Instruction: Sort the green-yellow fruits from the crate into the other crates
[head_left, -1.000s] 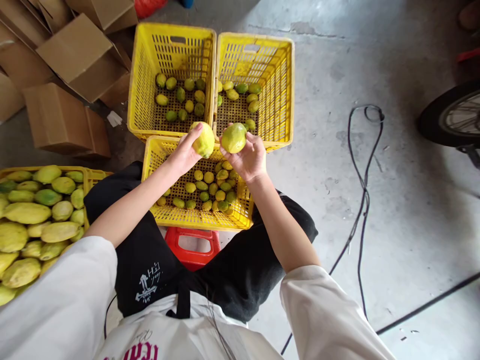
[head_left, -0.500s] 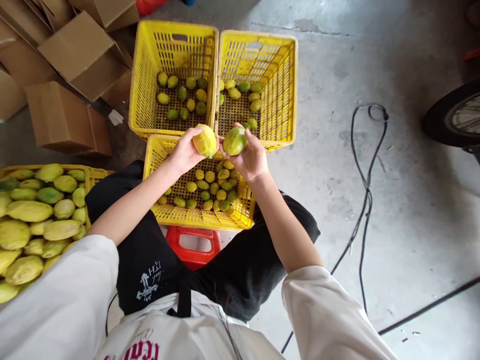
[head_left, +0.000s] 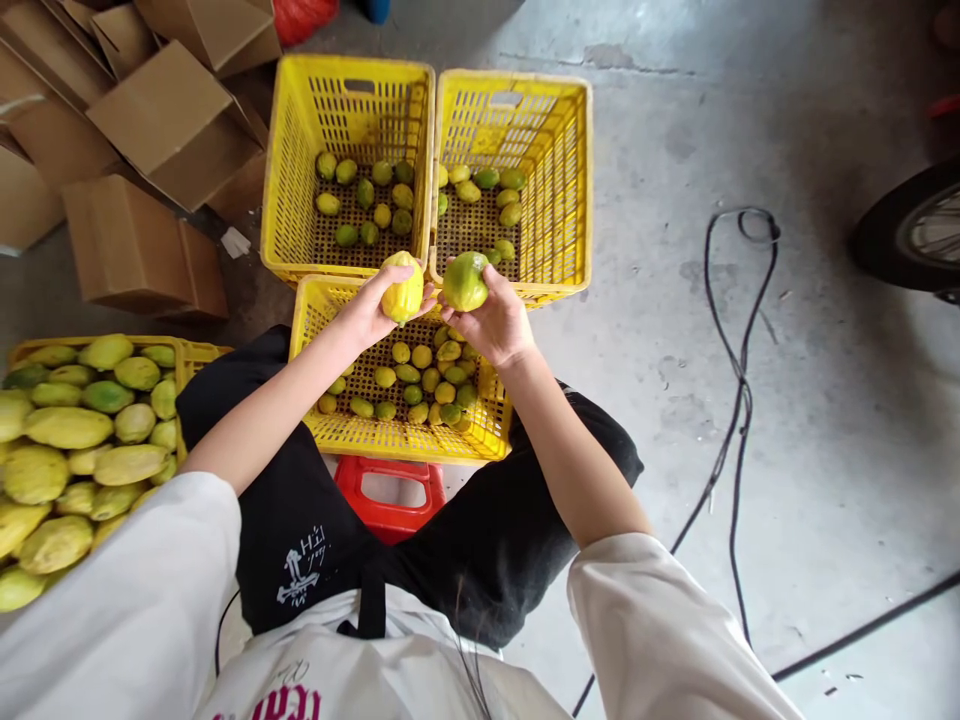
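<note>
My left hand [head_left: 365, 312] is closed round a yellow fruit [head_left: 403, 290]. My right hand [head_left: 496, 325] grips a greener fruit [head_left: 465, 281]. Both fruits are held side by side above the far rim of the near yellow crate [head_left: 390, 436], which lies between my knees and holds several small yellow-green fruits. Two more yellow crates stand just beyond it: the left one [head_left: 300, 170] and the right one [head_left: 561, 190], each with several fruits on its floor.
A heaped yellow crate [head_left: 187, 352] of larger fruits stands at my left. Cardboard boxes [head_left: 142, 240] lie at the back left. A red stool [head_left: 388, 497] shows under me. A black cable [head_left: 731, 390] runs over the concrete floor on the right, near a wheel [head_left: 911, 235].
Both hands have turned their fruits a little in place. The view has shifted slightly; nothing was let go.
</note>
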